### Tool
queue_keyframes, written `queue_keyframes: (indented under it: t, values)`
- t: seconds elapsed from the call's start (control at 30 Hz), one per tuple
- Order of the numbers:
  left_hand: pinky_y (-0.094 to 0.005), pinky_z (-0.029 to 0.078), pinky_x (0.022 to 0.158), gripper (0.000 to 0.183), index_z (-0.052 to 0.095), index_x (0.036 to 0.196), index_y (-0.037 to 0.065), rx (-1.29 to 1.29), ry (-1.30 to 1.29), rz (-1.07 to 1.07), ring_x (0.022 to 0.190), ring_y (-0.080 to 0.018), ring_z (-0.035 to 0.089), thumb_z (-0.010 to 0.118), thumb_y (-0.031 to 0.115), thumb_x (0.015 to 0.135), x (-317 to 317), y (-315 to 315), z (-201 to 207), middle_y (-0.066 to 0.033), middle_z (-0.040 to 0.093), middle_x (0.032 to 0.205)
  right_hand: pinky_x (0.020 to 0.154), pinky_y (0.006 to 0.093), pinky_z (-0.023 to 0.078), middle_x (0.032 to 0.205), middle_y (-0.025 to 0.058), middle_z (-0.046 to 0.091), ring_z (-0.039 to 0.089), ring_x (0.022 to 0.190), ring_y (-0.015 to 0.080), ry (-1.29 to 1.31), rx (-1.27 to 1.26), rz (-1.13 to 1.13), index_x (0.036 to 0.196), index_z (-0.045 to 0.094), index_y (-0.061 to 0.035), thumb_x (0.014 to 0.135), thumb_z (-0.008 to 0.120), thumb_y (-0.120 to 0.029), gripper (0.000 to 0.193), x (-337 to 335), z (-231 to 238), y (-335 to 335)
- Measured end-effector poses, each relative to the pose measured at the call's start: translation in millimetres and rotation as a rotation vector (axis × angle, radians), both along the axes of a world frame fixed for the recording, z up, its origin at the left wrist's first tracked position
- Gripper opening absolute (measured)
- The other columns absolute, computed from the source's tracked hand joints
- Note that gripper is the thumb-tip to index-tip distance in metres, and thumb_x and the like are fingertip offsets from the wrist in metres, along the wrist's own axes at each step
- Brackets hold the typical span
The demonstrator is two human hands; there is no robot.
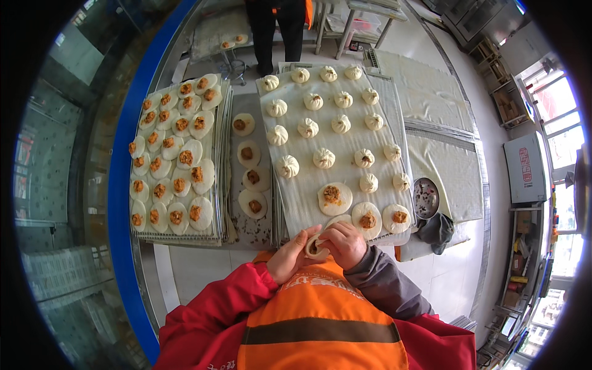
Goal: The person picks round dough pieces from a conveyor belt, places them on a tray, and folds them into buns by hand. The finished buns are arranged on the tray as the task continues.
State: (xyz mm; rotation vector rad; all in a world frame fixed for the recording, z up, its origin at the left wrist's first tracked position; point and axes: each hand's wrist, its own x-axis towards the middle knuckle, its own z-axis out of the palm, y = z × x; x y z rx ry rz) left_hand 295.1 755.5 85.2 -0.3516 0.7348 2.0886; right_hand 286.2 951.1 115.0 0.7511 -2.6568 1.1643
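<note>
In front of my orange apron, a partly closed filled bun (312,250) sits between both hands, its opening facing up. My left hand (287,258) cups its left side, thumb along the rim. From the right, my right hand (344,244) pinches the dough edge with its fingers. Just beyond, on the cloth-lined tray (296,200), lie flat dough rounds with brown filling (367,220); one round is partly hidden behind my right hand. Farther up that tray, several pleated closed buns (324,158) stand in rough rows.
At left, a stacked tray (221,123) holds many dough rounds with orange-brown filling (186,158). Several more filled rounds (249,154) lie in the strip between trays. A metal bowl (426,198) and dark cloth (436,232) are at right. Another person (275,31) stands across.
</note>
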Motion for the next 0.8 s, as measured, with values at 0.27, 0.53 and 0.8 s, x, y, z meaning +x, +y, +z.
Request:
queue_keyframes:
  t: [0.27, 0.53, 0.8]
  values:
    - [-0.0219, 0.047, 0.056, 0.056, 0.052, 0.122, 0.006, -0.408, 0.325, -0.031, 0.072, -0.0087, 0.058, 0.029, 0.054, 0.104, -1, 12, -13, -0.0035, 0.059, 0.095, 0.067, 0.0359, 0.050, 0.083, 0.0057, 0.061, 0.061, 0.075, 0.0260, 0.018, 0.033, 0.127, 0.092, 0.063, -0.0082, 0.070, 0.068, -0.007, 0.023, 2, 7, -2]
    - [-0.0208, 0.045, 0.057, 0.062, 0.062, 0.109, 0.005, -0.375, 0.213, -0.103, 0.071, -0.0080, 0.056, 0.032, 0.058, 0.102, -6, -5, -14, 0.0002, 0.060, 0.081, 0.060, 0.0365, 0.048, 0.078, 0.0059, 0.061, 0.060, 0.067, 0.0255, -0.022, -0.076, 0.054, 0.087, 0.064, -0.0070, 0.073, 0.077, -0.009, 0.020, 6, 0, -14]
    - [-0.0207, 0.044, 0.052, 0.061, 0.058, 0.109, 0.004, -0.276, 0.397, -0.216, 0.067, -0.0068, 0.058, 0.034, 0.060, 0.101, -12, -11, -13, -0.0021, 0.061, 0.084, 0.060, 0.0341, 0.048, 0.080, 0.0060, 0.062, 0.060, 0.069, 0.0238, -0.001, -0.096, 0.017, 0.089, 0.062, -0.0070, 0.067, 0.076, -0.007, 0.025, 13, 2, -14]
